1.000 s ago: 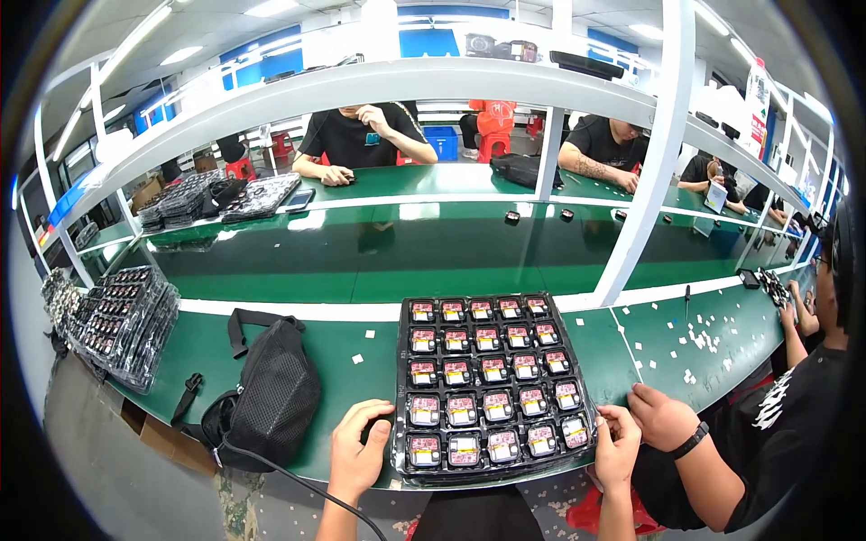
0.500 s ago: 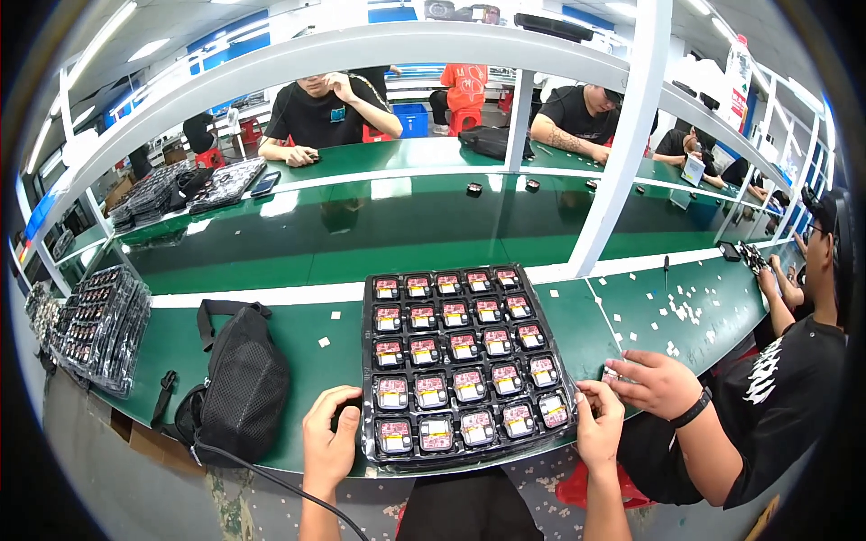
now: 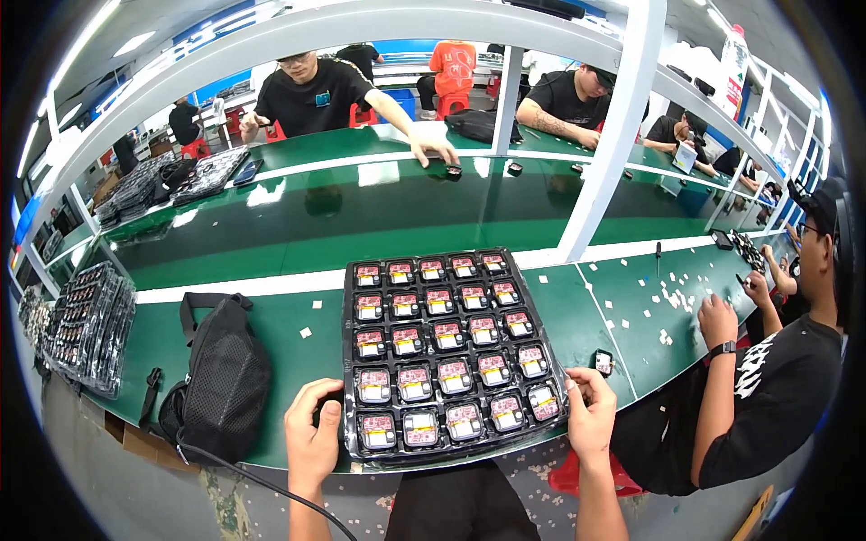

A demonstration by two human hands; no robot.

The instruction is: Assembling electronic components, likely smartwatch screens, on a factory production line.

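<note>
A black plastic tray [image 3: 350, 316] lies at the near edge of the green workbench. Rows of small black-framed square modules with red circuit boards and silver parts fill its pockets, such as a module [image 3: 448, 335] near the middle. My left hand [image 3: 312, 433] holds the tray's left edge near its front corner, thumb up and fingers curled against the side. On the opposite side my right hand [image 3: 591, 415] grips the right edge between thumb and fingers. A single module [image 3: 603, 362] sits on the bench just beyond my right hand.
A black mesh bag [image 3: 225, 379] with straps rests left of the tray, and a stack of loaded trays [image 3: 90, 329] stands farther left. Small pale squares [image 3: 672, 298] litter the bench at right. A co-worker [image 3: 776, 388] sits close on my right. A white post [image 3: 613, 135] rises ahead.
The co-worker's hand at right has drawn back from beside my right hand, exposing a single module. Across the bench, a person has reached out to a module. My hands stay on the tray.
</note>
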